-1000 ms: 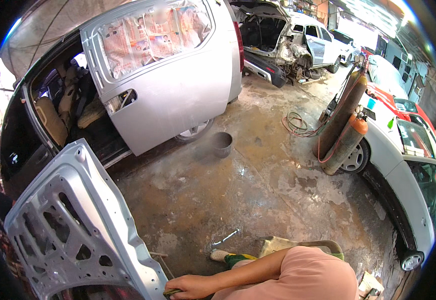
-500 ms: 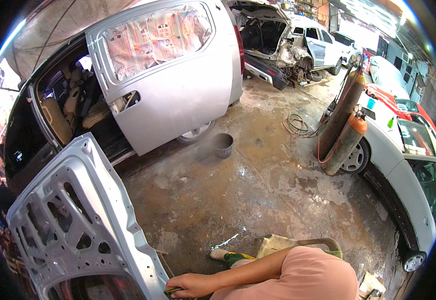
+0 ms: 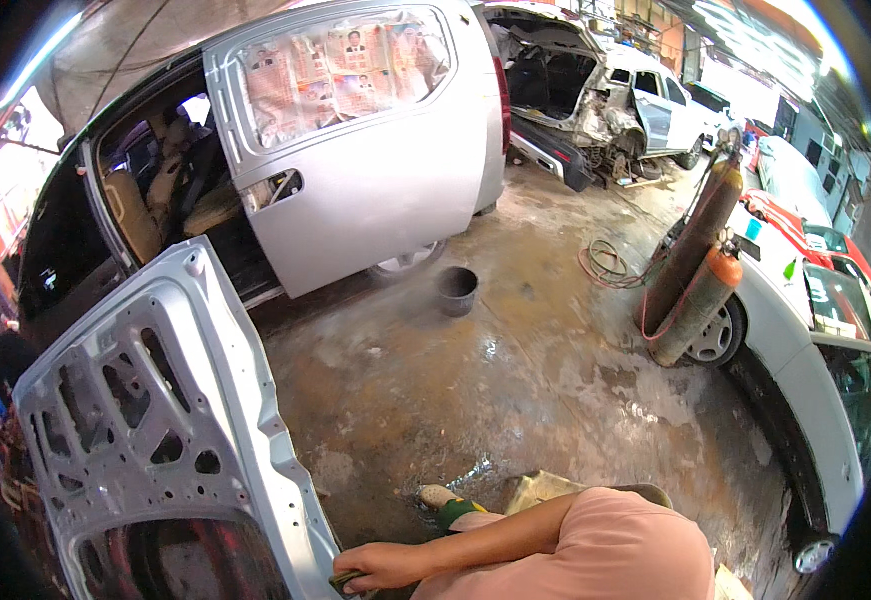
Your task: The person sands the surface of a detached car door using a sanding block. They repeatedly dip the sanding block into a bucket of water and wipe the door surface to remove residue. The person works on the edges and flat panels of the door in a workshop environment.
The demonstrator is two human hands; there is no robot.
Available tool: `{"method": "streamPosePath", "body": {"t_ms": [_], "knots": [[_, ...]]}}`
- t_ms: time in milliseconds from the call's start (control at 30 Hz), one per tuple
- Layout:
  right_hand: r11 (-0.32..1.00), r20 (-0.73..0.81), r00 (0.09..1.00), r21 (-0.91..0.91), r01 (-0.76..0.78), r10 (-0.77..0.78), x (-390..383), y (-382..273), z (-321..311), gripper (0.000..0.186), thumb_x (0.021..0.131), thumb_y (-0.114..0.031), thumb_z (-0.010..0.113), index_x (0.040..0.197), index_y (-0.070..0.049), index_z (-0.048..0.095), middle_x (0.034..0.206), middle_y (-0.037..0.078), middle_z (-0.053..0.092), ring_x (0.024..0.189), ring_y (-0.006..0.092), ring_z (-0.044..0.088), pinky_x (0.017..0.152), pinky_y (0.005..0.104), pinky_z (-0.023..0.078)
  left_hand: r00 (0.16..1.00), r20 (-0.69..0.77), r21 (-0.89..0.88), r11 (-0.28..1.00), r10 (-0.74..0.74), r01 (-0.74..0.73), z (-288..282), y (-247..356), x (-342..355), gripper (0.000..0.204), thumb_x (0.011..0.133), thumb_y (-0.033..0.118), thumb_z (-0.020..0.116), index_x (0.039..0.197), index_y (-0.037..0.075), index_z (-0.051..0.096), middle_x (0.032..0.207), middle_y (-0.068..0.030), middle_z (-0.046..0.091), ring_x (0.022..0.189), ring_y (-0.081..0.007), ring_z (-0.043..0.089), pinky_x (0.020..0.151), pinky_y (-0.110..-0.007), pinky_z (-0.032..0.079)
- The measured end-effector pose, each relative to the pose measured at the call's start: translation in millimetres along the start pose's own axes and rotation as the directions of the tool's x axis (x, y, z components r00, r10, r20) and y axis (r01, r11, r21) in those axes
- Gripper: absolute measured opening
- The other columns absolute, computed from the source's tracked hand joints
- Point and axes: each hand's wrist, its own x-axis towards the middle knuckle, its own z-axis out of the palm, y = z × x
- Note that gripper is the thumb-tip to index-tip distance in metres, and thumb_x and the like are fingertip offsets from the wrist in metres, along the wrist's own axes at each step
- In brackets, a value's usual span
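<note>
A silver car panel [image 3: 246,400], much like a tailgate with cut-out holes and a window opening, stands at the lower left. At its right edge, near the bottom of the view, my right hand [image 3: 386,567] has its fingers closed round a small, flat, dark-greenish thing [image 3: 344,580]. The hand covers most of that thing, so its kind is unclear. The fingers are at the panel's edge. My arm reaches leftward from a pink sleeve [image 3: 626,545]. My left hand is out of sight.
Behind the panel stands a silver vehicle [image 3: 376,190] with its window papered over. A dark bucket [image 3: 459,292] sits on the wet floor [image 3: 546,370]. Two gas cylinders [image 3: 698,300] with a coiled hose [image 3: 606,263] stand beside a pale car [image 3: 806,390]. A shod foot [image 3: 441,497] is near a low seat [image 3: 536,490].
The view has turned slightly, so the vehicle, bucket and cylinders appear a little farther right. My right hand remains closed at the panel's edge, with the small thing still in it.
</note>
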Motion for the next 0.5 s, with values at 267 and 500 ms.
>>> {"method": "streamPosePath", "body": {"t_ms": [267,500], "knots": [[0.999,0.181,0.983,-0.026,0.032,-0.027,30.1,6.3,-7.5,0.026,0.102,-0.026,0.073,0.109,-0.005,0.059,0.091,0.018,0.062,0.085,0.0323,0.064,0.076,0.0438,0.05,0.989,-0.056,0.085,0.986,-0.136,0.14,6.4,5.2,-7.1,0.029,0.099,0.017,0.072,0.123,0.001,0.072,0.12,-0.0201,0.064,0.114,-0.041,0.06,0.104,-0.05,0.047],[0.984,0.423,0.904,-0.178,0.009,0.068,99.4,-4.4,-75.1,0.032,0.103,-0.032,0.07,0.116,-0.005,0.058,0.103,0.022,0.07,0.098,0.0433,0.071,0.085,0.0489,0.056,0.918,-0.166,0.051,0.927,-0.36,0.372,48.0,46.2,15.3,0.043,0.089,0.014,0.077,0.128,-0.002,0.066,0.137,-0.0206,0.058,0.13,-0.0425,0.052,0.114,-0.055,0.04]]}}
